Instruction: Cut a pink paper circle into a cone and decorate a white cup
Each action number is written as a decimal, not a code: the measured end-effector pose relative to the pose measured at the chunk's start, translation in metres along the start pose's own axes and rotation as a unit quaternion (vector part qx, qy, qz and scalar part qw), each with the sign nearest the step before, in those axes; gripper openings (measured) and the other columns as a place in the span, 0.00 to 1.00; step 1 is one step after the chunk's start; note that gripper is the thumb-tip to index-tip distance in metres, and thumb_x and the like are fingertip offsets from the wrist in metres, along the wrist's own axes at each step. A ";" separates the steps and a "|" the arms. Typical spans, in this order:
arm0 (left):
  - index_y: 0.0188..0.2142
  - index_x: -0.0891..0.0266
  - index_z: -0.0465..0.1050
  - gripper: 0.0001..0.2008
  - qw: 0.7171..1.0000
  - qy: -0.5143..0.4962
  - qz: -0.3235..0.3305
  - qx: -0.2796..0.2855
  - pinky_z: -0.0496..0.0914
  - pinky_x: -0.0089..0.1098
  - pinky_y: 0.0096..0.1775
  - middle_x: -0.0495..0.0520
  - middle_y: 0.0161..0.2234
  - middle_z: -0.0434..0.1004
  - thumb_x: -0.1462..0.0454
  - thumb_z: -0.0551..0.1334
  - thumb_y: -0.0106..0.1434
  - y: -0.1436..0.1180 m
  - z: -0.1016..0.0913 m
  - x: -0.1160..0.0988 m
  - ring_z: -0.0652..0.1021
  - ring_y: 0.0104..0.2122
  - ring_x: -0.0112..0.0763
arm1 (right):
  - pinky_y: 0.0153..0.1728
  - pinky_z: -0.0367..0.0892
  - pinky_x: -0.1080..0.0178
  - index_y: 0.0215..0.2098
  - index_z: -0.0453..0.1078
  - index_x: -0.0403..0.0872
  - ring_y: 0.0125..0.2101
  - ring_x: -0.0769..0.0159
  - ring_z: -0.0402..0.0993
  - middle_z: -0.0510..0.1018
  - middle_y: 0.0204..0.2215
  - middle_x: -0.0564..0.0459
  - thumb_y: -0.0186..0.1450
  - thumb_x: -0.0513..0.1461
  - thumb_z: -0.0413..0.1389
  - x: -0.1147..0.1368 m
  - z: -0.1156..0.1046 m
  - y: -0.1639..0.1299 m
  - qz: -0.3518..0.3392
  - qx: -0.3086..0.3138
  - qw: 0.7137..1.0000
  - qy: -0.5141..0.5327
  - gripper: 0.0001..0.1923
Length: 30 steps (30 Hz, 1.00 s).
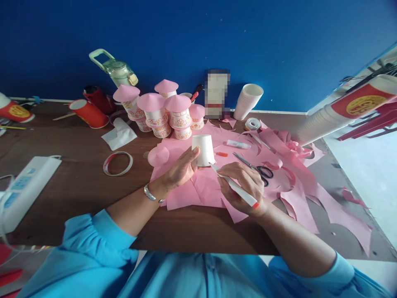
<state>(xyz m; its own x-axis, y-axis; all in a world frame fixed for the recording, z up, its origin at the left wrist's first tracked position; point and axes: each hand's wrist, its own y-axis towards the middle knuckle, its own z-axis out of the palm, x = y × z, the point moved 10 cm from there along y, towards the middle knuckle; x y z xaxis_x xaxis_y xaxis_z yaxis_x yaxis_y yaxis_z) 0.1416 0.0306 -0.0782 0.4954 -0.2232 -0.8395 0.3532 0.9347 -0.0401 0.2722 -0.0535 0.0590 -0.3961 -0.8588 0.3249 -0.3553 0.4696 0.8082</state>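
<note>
A white paper cup (203,150) is upside down, its wider rim facing me, above pink paper sheets (182,194). My left hand (183,166) grips it from the left side, thumb along its wall. In my right hand (243,184) is a white marker (237,189) with a red-orange end; its tip meets the lower right of the cup near the rim. A red-orange pen cap (221,154) lies just right of the cup. Behind are several decorated paper-cup towers (151,118) with pink cone roofs and red-orange drawings.
Scissors (254,167), a glue stick (238,144) and pink scraps (302,198) lie to the right. Stacked cups (248,101) stand by the wall beside a phone (217,93). To the left are a tape roll (107,169), red cup (89,114), green bottle (119,73) and power strip (31,190).
</note>
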 end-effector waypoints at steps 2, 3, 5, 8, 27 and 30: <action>0.46 0.58 0.81 0.18 1.000 0.013 0.004 -0.012 0.77 0.37 0.47 0.53 0.44 0.83 0.48 0.66 0.69 0.000 -0.003 0.000 0.81 0.48 0.40 | 0.33 0.80 0.63 0.46 0.71 0.47 0.30 0.64 0.82 0.83 0.31 0.50 0.68 0.30 0.59 0.002 0.002 0.000 -0.006 0.006 1.000 -0.009 0.11; 0.44 0.57 0.81 0.17 1.000 0.016 0.006 -0.016 0.77 0.37 0.46 0.53 0.42 0.82 0.48 0.66 0.69 0.000 -0.004 0.001 0.80 0.47 0.39 | 0.32 0.79 0.63 0.46 0.71 0.47 0.30 0.63 0.82 0.83 0.31 0.50 0.67 0.30 0.59 0.002 0.003 0.000 -0.008 0.010 1.000 -0.013 0.10; 0.42 0.57 0.80 0.15 1.000 0.022 0.006 -0.019 0.77 0.36 0.45 0.52 0.40 0.81 0.48 0.67 0.69 0.000 -0.005 0.001 0.80 0.45 0.38 | 0.32 0.79 0.63 0.45 0.71 0.47 0.30 0.63 0.82 0.82 0.30 0.50 0.68 0.30 0.59 0.003 0.005 -0.001 -0.014 0.017 1.000 -0.019 0.10; 0.44 0.58 0.80 0.17 0.999 0.033 0.000 -0.009 0.76 0.38 0.44 0.54 0.41 0.81 0.47 0.66 0.69 0.001 -0.003 0.002 0.79 0.46 0.40 | 0.31 0.78 0.63 0.46 0.70 0.47 0.29 0.63 0.82 0.82 0.30 0.51 0.68 0.29 0.58 0.005 0.006 -0.001 -0.022 0.022 0.999 -0.023 0.11; 0.40 0.59 0.79 0.16 1.000 0.014 0.000 -0.022 0.72 0.31 0.40 0.50 0.37 0.78 0.49 0.68 0.68 -0.001 -0.008 0.002 0.76 0.38 0.31 | 0.34 0.79 0.63 0.46 0.71 0.48 0.30 0.64 0.83 0.84 0.31 0.52 0.67 0.29 0.59 0.002 0.004 0.000 -0.014 0.016 0.999 -0.024 0.12; 0.38 0.58 0.79 0.15 1.000 0.017 0.002 -0.026 0.72 0.31 0.39 0.49 0.36 0.78 0.49 0.67 0.68 -0.001 -0.010 0.003 0.76 0.38 0.31 | 0.34 0.79 0.63 0.47 0.71 0.48 0.29 0.64 0.82 0.84 0.31 0.52 0.67 0.29 0.59 0.002 0.004 0.001 -0.015 0.017 0.999 -0.026 0.12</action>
<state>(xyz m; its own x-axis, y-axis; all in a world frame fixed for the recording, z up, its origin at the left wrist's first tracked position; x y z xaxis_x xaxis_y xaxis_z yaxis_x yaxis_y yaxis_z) 0.1349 0.0314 -0.0861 0.4693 -0.2102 -0.8577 0.3096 0.9488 -0.0631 0.2677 -0.0542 0.0582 -0.4272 -0.8617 0.2737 -0.3967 0.4507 0.7997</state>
